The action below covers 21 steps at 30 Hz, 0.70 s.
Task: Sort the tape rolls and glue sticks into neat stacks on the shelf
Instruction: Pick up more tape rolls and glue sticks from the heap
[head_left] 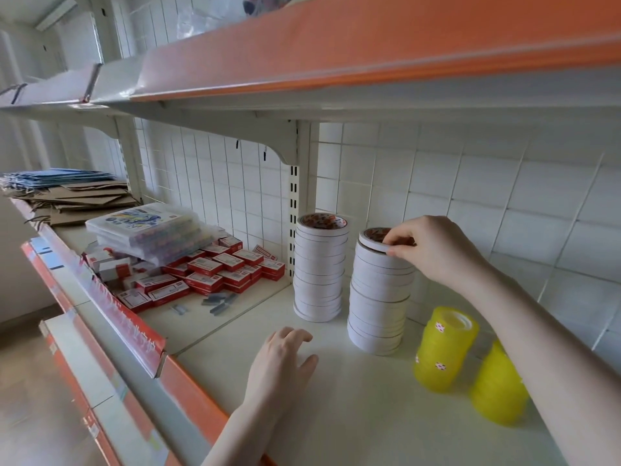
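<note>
The step in hand appears to be seating the top roll squarely on the nearer white tape stack. The right hand pinches that roll at its rim, fingertips curled over the edge and into the core. To do this well, the roll should be lowered flat and centred on the one beneath, then released with the fingers drawn straight up, since a sideways pull could drag the column. This matters because the nearer stack is visibly uneven: its upper rolls sit offset toward the right relative to the base, giving a slight lean. Squaring the sides with both palms afterward would be prudent. The left hand rests flat on the shelf in front of the stacks, fingers spread and holding nothing; it is free to steady the column. The farther white tape stack stands just beside the upright post, more even, with a printed core showing at its top. The rolls are narrow, white-sided, with thin dark seams between them. Two yellow tape stacks stand right of the white ones, the nearer partly hidden behind the right forearm. No glue sticks are visible. Red boxes lie in the next bay to the left.
</note>
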### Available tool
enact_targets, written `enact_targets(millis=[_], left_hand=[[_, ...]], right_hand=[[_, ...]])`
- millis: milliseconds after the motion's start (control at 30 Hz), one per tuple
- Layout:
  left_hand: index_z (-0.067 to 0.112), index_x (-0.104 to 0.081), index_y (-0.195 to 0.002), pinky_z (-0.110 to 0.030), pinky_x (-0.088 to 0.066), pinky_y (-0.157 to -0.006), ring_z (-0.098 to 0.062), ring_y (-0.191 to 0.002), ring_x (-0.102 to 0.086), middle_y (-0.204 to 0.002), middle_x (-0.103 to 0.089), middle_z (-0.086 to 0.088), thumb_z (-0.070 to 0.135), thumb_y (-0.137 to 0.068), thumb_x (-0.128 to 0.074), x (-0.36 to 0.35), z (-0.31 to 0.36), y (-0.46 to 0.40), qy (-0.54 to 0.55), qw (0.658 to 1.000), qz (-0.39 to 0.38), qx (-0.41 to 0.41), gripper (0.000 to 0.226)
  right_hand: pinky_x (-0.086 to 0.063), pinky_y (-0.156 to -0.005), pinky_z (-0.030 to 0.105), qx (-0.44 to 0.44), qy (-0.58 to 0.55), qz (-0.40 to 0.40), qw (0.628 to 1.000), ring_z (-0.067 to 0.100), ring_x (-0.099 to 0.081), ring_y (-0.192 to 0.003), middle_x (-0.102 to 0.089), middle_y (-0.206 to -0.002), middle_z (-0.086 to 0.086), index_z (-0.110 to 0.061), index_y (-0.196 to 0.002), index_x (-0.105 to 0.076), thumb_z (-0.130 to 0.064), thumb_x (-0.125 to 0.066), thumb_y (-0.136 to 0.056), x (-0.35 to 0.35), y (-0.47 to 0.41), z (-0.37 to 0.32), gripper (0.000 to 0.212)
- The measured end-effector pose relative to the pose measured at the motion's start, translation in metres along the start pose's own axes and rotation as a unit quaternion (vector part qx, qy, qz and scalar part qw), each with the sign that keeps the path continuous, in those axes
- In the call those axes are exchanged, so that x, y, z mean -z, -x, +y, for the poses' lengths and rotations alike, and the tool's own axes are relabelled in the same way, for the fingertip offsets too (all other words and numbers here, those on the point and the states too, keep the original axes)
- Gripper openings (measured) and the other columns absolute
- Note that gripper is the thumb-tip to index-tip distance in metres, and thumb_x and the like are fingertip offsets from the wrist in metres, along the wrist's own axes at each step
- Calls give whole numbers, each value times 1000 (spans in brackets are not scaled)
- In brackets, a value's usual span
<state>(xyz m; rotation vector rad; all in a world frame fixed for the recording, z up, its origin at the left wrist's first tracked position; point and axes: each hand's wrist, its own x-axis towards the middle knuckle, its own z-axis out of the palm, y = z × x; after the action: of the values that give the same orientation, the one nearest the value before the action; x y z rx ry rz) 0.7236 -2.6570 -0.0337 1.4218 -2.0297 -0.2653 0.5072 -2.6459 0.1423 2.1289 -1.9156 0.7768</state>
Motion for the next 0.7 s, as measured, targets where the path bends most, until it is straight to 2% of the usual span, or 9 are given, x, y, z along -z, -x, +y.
enact_targets(millis=[400, 500, 600, 700], left_hand=[[30, -54, -119, -15, -34, -83, -5, -113, -45, -120, -52, 14, 37, -89, -56, 0, 0, 0, 0, 1000, 3, -4, 31], [30, -54, -119, -16, -36, -84, -5, -113, -45, -120, -52, 14, 37, -89, -56, 0, 0, 0, 2, 1000, 3, -3, 31], [30, -54, -119, -16, -36, -84, -5, -112, -47, -121, -51, 14, 38, -89, -56, 0, 1, 0, 2, 1000, -1, -4, 31], [31, -54, -118, -16, -36, -82, -6, -110, -48, -121, -52, 14, 37, -89, -56, 0, 1, 0, 6, 1000, 0, -6, 30]], right_hand=[[-41, -73, 27, 7, -13, 2, 1000, 18, -58, -87, -70, -93, -2, -23, -94, -72, -18, -65, -83, -5, 2, -2, 14], [-44, -78, 30, 20, -19, 11, 1000, 20, -58, -93, -69, -98, 0, -21, -100, -72, -18, -64, -84, -5, 5, -2, 18], [-41, -80, 30, 34, -21, 47, 998, 23, -57, -97, -68, -99, 3, -18, -108, -70, -18, -63, -86, -3, 11, 0, 23], [-38, -77, 29, 18, -13, 109, 994, 24, -57, -96, -68, -97, 3, -16, -105, -71, -17, -62, -87, 3, 26, 8, 20]])
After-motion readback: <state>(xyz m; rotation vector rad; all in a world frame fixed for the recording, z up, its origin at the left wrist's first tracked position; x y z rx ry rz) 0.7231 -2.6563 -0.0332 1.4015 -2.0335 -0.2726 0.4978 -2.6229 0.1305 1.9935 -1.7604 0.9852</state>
